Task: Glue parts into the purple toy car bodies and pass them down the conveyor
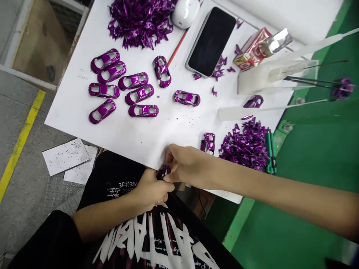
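Just below the table's near edge, my left hand [153,188] is closed around a small shiny purple toy car body [163,172], mostly hidden by the fingers. From the right, my right hand [182,164] reaches in with thumb and fingers pinched together against that car body. Whatever may be between those fingertips is too small or covered to make out. Nearest to the right wrist on the table lies another purple car body [208,142]. Beside the right forearm is a heap of small, pointed purple plastic pieces [244,145].
Several purple car bodies [143,110] lie on the white table [117,132]. Farther back are a larger purple heap [140,22], a white mouse [185,13] and a phone [211,41]. Translucent bottles with long nozzles [252,80] and a green cutter [270,152] are at the right.
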A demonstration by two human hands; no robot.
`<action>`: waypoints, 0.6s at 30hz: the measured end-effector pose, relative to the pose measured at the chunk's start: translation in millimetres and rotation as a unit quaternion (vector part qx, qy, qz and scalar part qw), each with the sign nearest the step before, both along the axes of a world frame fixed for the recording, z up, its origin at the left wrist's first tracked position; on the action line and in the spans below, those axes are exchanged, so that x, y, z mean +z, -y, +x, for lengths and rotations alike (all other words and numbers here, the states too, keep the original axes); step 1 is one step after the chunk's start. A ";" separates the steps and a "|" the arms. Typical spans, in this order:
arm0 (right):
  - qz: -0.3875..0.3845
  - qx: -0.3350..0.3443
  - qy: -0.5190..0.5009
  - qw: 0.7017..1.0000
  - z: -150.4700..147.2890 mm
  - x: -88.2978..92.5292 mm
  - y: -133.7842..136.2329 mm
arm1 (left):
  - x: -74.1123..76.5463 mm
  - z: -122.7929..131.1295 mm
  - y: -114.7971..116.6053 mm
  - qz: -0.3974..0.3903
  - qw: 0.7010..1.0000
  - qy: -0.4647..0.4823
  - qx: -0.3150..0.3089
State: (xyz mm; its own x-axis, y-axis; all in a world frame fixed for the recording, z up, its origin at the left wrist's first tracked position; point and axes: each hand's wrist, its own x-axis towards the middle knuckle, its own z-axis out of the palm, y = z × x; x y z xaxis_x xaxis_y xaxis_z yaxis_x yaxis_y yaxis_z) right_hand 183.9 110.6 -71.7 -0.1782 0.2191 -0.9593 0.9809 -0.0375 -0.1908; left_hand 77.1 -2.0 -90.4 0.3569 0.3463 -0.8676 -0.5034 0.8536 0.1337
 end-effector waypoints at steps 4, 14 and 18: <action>0.054 -0.037 -0.117 0.991 17.3 -17.0 6.6 | -11.2 1.5 2.6 -0.005 1.000 0.001 -0.003; 0.250 -0.153 -0.365 0.883 33.5 38.4 51.6 | 21.3 -67.0 -13.7 0.345 0.887 -0.175 -0.253; 0.572 -0.268 -0.161 0.759 60.7 34.6 24.9 | 21.3 -54.3 -57.9 0.410 0.877 -0.108 -0.226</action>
State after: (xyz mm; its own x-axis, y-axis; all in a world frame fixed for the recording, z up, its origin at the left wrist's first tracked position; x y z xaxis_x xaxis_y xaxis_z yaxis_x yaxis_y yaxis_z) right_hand 244.7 85.7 -37.1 0.0458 0.9989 -0.0130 0.7796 -0.0439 -0.6247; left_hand 22.8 55.9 -69.1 0.4773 0.7503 -0.4575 -0.0256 0.5323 0.8462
